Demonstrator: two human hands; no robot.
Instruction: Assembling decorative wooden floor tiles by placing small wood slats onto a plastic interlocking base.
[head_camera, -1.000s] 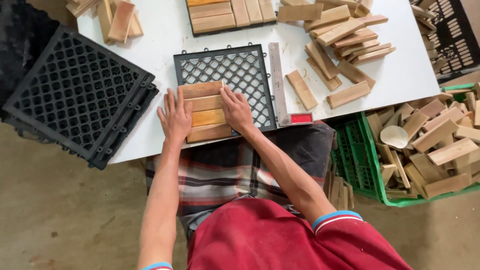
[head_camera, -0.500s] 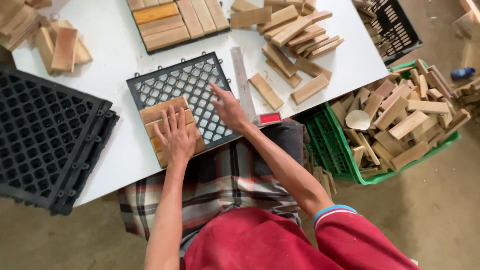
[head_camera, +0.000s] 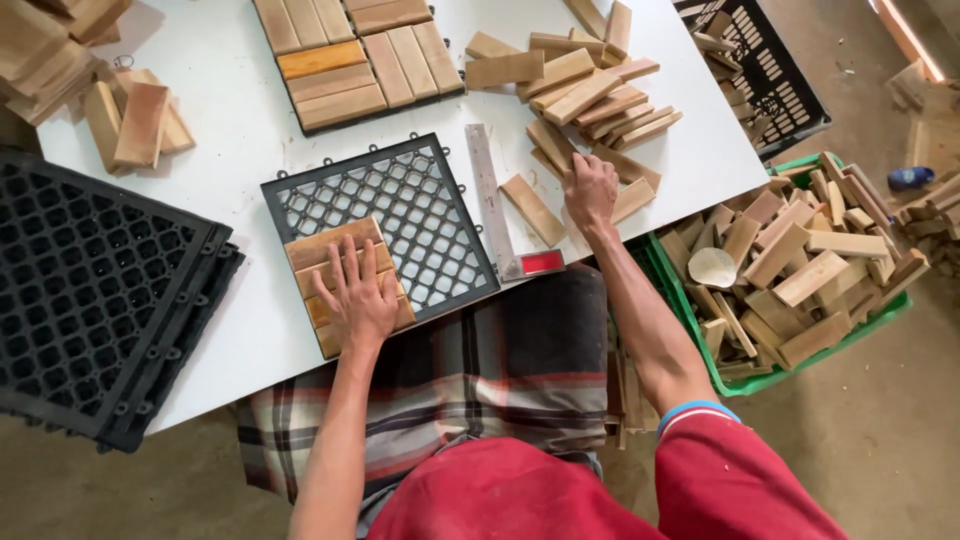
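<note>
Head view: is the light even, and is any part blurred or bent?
Head view: soft even daylight, no glare on the white table; left hand and right hand sharp, faint shadows; table edges bow slightly; the green crate stays clear.

The tabletop (head_camera: 240, 120) is white; the grid base (head_camera: 400, 215) is black with a diamond lattice; the slats (head_camera: 335, 262) on it are pale tan wood; one slat (head_camera: 322, 60) in the finished tile is orange-yellow; the ruler (head_camera: 490, 190) is grey metal with a red end; the crate (head_camera: 740, 375) is green; the cloth (head_camera: 500, 370) is a dark plaid with red and white lines; the sleeve (head_camera: 740, 480) is red with a blue cuff.
</note>
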